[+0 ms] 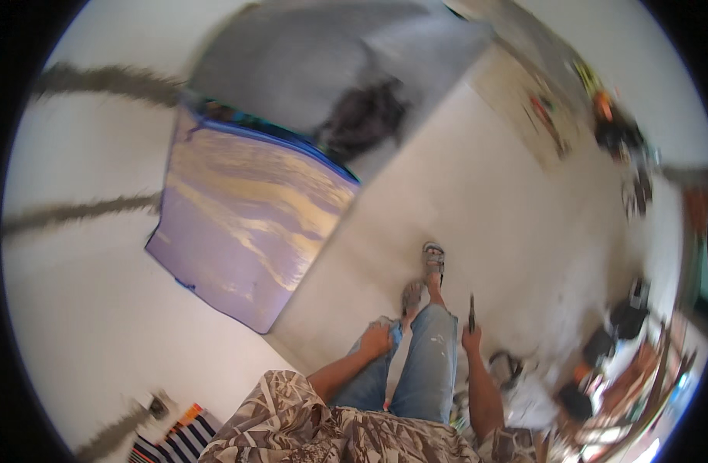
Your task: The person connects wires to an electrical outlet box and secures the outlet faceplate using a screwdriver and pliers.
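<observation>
My left hand (375, 339) is at my left thigh, fingers curled against the jeans (425, 347); whether it grips anything is hidden. My right hand (470, 338) is closed on a slim dark tool (471, 309) that points upward beside my right leg. My sandalled feet (433, 258) stand on the pale floor (493, 208). To their left is a large purple panel (238, 208) with yellowish streaks and a blue edge, against the white wall (68, 285). Above it lies a grey surface (300, 54) with a blurred dark patch (365, 116).
A worn sheet (493, 100) with small tools (543, 116) lies on the floor at upper right, dark items (616, 131) beyond it. Along the right are black objects (628, 312), wooden pieces (631, 370) and a pale bundle (523, 397). A striped cloth (168, 436) is at lower left.
</observation>
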The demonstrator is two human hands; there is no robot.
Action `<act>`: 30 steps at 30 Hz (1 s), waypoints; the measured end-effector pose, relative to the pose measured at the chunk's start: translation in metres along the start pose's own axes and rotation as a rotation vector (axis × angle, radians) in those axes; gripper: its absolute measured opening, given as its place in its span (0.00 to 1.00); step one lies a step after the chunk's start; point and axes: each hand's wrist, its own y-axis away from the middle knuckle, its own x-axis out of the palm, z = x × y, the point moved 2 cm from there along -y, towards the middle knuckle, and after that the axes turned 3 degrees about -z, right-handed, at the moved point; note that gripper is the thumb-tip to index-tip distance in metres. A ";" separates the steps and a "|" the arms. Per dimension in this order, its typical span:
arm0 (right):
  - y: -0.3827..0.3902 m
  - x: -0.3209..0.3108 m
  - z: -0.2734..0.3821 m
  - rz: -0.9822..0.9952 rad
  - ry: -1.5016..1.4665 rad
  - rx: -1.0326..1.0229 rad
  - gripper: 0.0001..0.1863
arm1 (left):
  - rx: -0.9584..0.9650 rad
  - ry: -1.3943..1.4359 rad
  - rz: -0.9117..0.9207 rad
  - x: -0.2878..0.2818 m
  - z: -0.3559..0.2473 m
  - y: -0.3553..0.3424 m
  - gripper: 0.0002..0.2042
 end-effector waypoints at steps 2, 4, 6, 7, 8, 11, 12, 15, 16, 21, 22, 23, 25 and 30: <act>-0.011 -0.031 0.037 0.248 0.096 0.052 0.16 | 0.053 0.025 -0.111 -0.012 0.016 -0.013 0.22; -0.035 -0.049 0.029 0.399 0.112 0.140 0.15 | -0.048 0.160 -0.216 -0.030 0.033 -0.018 0.22; -0.058 -0.036 0.078 0.589 0.242 0.122 0.14 | -0.213 0.321 -0.346 -0.079 0.073 -0.021 0.22; -0.082 -0.032 0.109 0.651 0.315 0.074 0.14 | -0.343 0.482 -0.385 -0.097 0.084 -0.001 0.22; -0.105 -0.028 0.141 0.703 0.381 0.027 0.14 | -0.445 0.641 -0.421 -0.120 0.092 0.019 0.22; -0.155 -0.013 0.247 0.811 0.508 -0.101 0.13 | -0.510 0.673 -0.634 -0.059 0.142 0.046 0.20; -0.174 -0.004 0.279 0.803 0.516 -0.123 0.12 | -0.454 0.603 -0.643 -0.038 0.158 0.044 0.20; -0.215 0.019 0.363 0.806 0.558 -0.180 0.12 | -0.680 0.958 -0.592 -0.042 0.142 0.116 0.20; -0.222 0.026 0.386 0.821 0.578 -0.185 0.11 | -0.738 1.027 -0.379 -0.023 0.139 0.132 0.24; -0.239 0.026 0.405 0.819 0.567 -0.077 0.11 | -0.878 1.138 -0.297 0.059 0.143 0.115 0.28; -0.245 0.015 0.390 0.817 0.564 -0.053 0.11 | -0.809 1.079 -0.509 0.062 0.152 0.104 0.23; -0.257 0.007 0.396 0.821 0.646 -0.107 0.11 | -0.730 1.106 -0.693 0.094 0.122 0.096 0.20; -0.253 -0.012 0.381 0.719 0.686 -0.232 0.13 | -0.723 1.300 -0.632 0.116 0.136 0.091 0.20; -0.183 -0.034 0.406 0.479 0.679 -0.223 0.16 | -0.645 1.231 -0.444 0.033 0.173 0.128 0.19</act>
